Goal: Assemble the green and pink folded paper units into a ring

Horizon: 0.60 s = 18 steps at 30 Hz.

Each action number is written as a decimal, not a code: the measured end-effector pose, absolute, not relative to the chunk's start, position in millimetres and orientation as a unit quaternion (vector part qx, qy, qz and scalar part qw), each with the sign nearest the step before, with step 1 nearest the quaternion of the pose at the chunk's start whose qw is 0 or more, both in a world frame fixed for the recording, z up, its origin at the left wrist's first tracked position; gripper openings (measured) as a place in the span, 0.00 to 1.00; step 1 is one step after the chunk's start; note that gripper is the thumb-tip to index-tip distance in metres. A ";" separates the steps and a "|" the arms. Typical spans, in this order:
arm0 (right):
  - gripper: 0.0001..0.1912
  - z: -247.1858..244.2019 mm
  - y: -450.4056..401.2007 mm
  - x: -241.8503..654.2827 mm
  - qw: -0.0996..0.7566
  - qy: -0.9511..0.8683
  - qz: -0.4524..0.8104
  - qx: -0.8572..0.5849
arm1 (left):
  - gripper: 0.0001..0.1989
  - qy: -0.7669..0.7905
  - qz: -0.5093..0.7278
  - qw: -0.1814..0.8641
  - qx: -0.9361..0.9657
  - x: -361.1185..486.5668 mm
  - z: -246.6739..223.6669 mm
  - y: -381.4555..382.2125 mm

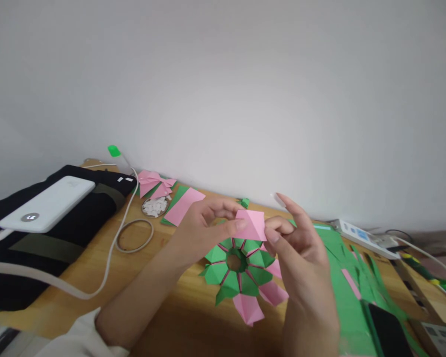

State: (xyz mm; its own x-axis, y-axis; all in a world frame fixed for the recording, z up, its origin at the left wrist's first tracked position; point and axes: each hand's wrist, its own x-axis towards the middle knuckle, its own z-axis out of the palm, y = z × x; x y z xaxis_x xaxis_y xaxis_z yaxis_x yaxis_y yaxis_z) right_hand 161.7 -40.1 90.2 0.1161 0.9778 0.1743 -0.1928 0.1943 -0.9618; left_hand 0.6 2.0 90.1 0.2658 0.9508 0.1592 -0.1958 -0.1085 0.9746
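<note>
A small folded pink paper piece (253, 224) is held up between my two hands. My left hand (208, 230) pinches its left side, thumb in front. On the right edge, the thumb and index finger of my right hand (301, 250) grip it, while another finger points up. Just below lies a ring of folded green paper (228, 285) with a round hole in its middle. Pink folded pieces (248, 308) stick out from its lower and right sides. My hands partly cover the ring's upper part.
Pink and green papers (184, 206), folded pieces (156, 183), a dish of white bits (155, 206) and a hoop (135, 236) lie left. A white power bank (46, 204) rests on black cloth. Green sheets (351, 317), a phone (388, 329) and a power strip (367, 239) are right.
</note>
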 end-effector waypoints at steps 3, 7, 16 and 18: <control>0.26 91.7 -41.2 160.7 0.618 -0.466 0.482 -0.410 | 0.03 0.346 0.496 0.564 0.562 0.9 91.6 1.6; 0.27 90.8 -40.9 160.0 0.624 -0.467 0.481 -0.402 | 0.06 0.336 0.480 0.551 0.595 -0.3 91.0 0.7; 0.26 88.4 -35.5 162.6 0.645 -0.432 0.474 -0.415 | 0.21 0.261 0.434 0.586 0.632 -3.9 92.5 -6.1; 0.27 89.0 -34.5 162.5 0.644 -0.424 0.475 -0.424 | 0.23 0.266 0.434 0.594 0.623 -3.5 90.9 -6.0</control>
State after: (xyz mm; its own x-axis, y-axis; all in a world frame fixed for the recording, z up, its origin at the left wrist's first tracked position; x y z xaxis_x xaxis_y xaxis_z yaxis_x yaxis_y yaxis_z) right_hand 162.5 -34.5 89.0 0.1894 0.9712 0.1443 -0.2522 0.1902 -0.9488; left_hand -3.5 -6.0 90.9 0.4819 0.8472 0.2236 -0.1834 -0.1520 0.9712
